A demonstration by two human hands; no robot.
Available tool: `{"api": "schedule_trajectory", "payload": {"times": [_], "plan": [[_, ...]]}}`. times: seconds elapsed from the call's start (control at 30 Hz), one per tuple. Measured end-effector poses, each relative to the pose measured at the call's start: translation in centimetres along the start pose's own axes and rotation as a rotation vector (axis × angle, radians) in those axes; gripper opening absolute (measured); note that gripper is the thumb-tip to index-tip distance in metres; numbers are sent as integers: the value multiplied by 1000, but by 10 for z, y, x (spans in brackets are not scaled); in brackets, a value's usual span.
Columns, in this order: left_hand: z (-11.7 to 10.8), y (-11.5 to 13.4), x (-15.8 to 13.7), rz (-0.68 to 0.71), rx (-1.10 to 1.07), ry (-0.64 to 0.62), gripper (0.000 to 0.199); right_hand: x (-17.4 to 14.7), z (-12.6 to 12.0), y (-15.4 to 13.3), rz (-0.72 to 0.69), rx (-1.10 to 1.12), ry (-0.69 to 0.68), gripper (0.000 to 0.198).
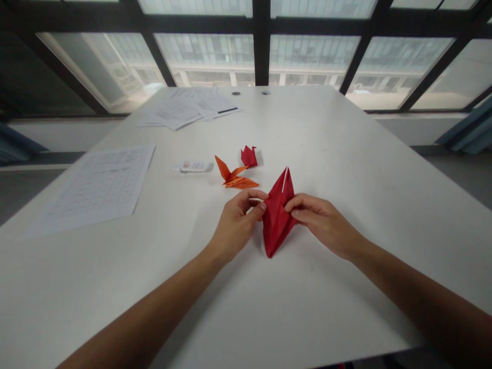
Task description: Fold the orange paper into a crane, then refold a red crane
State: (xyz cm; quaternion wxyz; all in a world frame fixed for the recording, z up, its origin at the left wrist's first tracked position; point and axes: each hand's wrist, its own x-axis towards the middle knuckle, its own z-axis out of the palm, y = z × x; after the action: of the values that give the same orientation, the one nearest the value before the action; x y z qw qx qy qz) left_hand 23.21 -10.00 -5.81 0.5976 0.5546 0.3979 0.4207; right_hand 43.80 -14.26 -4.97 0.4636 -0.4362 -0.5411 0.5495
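A red folded origami paper [275,220], long and diamond-shaped with a slit at its far tip, stands tilted between my hands just above or on the table. My left hand [239,218] pinches its left edge between thumb and fingers. On the other side my right hand [323,220] is closed on the right edge, thumb and fingertips on a fold. Beyond the left fingers lies an orange origami crane [235,178] with pointed wings. Behind that sits a smaller red origami bird [249,156].
On the white table [326,307], a white tube [192,166] lies left of the orange crane. A printed sheet [100,184] rests at the left, and several papers [188,106] overlap at the back left. Dark-framed windows [262,46] stand beyond the far edge.
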Motion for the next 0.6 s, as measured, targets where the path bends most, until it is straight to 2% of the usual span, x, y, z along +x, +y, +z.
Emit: {"api": "schedule_trajectory", "payload": {"times": [0.07,0.17,0.3,0.33,0.5,0.6], "plan": [[1,3,-2,57,117,16,12,-1,1,-1,-10,-75,-13,13],[4,6,-7,176,283,25,15,-5,3,-2,-11,-144,51,18],[10,5,-16,243,402,-103,58,-9,7,-3,-39,-233,136,25],[12,4,-17,225,402,-119,61,-10,7,-4,-51,-259,143,25],[8,4,-10,100,216,-75,15,-9,7,-3,-115,-284,175,31],[3,3,-6,53,122,-56,17,-7,8,-1,-146,-204,188,47]]}}
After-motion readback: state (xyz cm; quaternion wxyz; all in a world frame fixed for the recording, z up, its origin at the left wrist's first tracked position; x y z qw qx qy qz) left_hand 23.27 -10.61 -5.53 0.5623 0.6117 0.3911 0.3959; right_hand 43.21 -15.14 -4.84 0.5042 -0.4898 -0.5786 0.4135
